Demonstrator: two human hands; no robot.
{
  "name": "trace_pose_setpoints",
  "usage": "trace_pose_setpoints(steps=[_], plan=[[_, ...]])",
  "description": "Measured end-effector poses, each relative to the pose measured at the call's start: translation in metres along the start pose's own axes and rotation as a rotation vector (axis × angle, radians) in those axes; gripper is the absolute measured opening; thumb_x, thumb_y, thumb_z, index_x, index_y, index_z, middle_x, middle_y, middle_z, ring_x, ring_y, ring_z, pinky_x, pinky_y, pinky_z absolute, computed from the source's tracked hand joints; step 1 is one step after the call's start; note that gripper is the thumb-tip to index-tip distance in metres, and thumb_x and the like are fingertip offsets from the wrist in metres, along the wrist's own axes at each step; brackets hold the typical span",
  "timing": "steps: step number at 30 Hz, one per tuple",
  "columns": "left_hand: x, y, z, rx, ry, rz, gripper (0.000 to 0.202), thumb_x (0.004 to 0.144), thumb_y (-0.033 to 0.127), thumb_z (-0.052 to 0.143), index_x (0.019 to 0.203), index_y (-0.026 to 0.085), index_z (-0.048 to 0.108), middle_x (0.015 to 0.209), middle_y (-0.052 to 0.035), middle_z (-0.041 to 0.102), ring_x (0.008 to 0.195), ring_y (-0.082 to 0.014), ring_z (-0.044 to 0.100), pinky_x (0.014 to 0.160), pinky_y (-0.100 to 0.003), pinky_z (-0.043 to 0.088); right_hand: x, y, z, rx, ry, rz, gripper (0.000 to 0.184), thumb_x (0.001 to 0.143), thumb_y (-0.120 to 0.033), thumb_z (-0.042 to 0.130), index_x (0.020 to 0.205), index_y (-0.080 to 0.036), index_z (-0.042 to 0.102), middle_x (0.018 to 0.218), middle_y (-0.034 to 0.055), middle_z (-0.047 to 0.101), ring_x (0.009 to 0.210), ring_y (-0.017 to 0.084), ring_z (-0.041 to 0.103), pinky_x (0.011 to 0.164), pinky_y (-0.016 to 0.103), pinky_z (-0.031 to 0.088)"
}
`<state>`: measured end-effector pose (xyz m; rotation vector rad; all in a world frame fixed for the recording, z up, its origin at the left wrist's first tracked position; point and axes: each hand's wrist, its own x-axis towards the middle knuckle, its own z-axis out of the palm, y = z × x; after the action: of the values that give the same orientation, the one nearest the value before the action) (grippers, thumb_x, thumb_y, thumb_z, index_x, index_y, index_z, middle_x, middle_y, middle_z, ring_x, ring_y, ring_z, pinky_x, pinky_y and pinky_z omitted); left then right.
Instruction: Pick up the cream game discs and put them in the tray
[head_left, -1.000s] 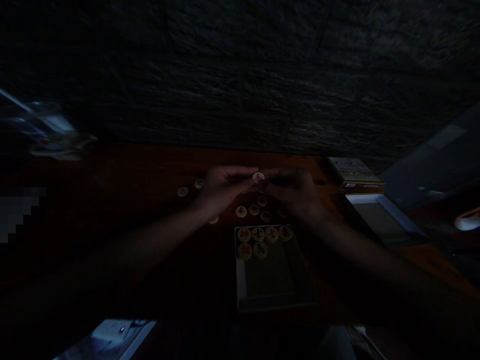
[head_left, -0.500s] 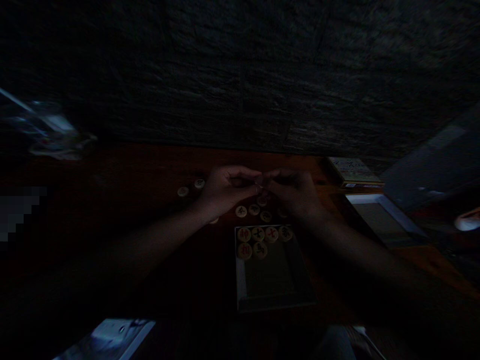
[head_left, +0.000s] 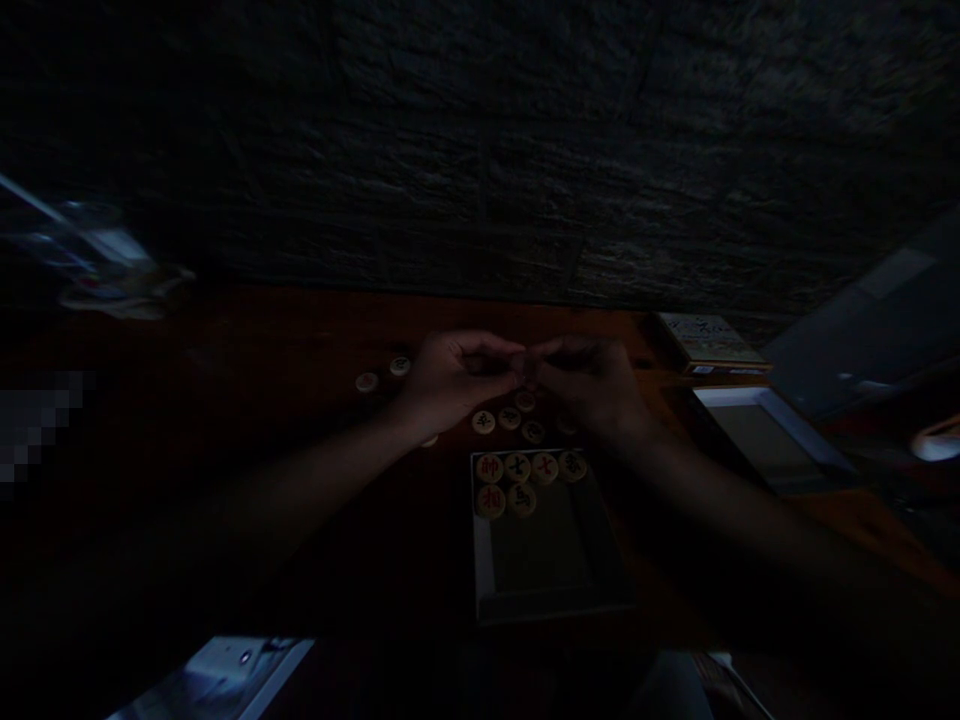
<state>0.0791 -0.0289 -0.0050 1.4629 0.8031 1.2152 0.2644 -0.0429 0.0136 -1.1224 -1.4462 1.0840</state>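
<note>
In dim light, my left hand and my right hand meet at their fingertips above the wooden table. Both are closed in a pinch; whatever lies between the fingers is too dark to make out. Just below them are several loose round Chinese chess pieces, among them one piece with a black character. Nearer to me is an open shallow box, where a row of pieces lies along the far side, with a red-marked piece and a black-marked piece in a second row.
Two more loose pieces, one a red-marked disc, lie left of my left hand. On the right are a printed box and an empty-looking box lid or tray. A stone wall rises behind the table.
Both hands stay almost in place, their fingertips still together. The pieces in the box and on the table look the same; the view shifts very slightly.
</note>
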Motion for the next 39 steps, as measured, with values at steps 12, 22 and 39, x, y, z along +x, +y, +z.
trace_pose_setpoints(steps=[12, 22, 39], plan=[[0.002, -0.005, 0.001, -0.228, 0.065, -0.06, 0.032, 0.075, 0.031, 0.09, 0.103, 0.017, 0.083, 0.104, -0.0099, 0.082, 0.093, -0.0219, 0.078, 0.092, -0.038, 0.062, 0.001, 0.002, -0.002, -0.002, -0.051, -0.078, 0.041, 0.073, -0.049, 0.088, 0.101, -0.018, 0.084, 0.088, 0.0073, 0.082, 0.074, 0.02, 0.075, 0.062, 0.028, 0.059], [0.005, -0.003, -0.002, -0.358, 0.057, -0.084, 0.023, 0.075, 0.022, 0.089, 0.095, 0.015, 0.08, 0.095, -0.0077, 0.081, 0.089, -0.0205, 0.078, 0.089, -0.038, 0.063, 0.001, 0.002, -0.001, -0.036, -0.017, -0.176, 0.036, 0.079, -0.049, 0.085, 0.101, -0.02, 0.084, 0.084, 0.0053, 0.081, 0.07, 0.018, 0.074, 0.062, 0.027, 0.059], [0.004, 0.006, 0.001, -0.36, -0.035, -0.162, 0.026, 0.081, 0.032, 0.085, 0.091, 0.013, 0.07, 0.089, -0.0053, 0.076, 0.082, -0.0176, 0.076, 0.081, -0.034, 0.064, -0.003, 0.004, -0.008, -0.477, -0.052, -0.533, 0.04, 0.093, -0.035, 0.072, 0.131, -0.023, 0.074, 0.101, 0.0069, 0.074, 0.081, 0.018, 0.07, 0.072, 0.03, 0.057]])
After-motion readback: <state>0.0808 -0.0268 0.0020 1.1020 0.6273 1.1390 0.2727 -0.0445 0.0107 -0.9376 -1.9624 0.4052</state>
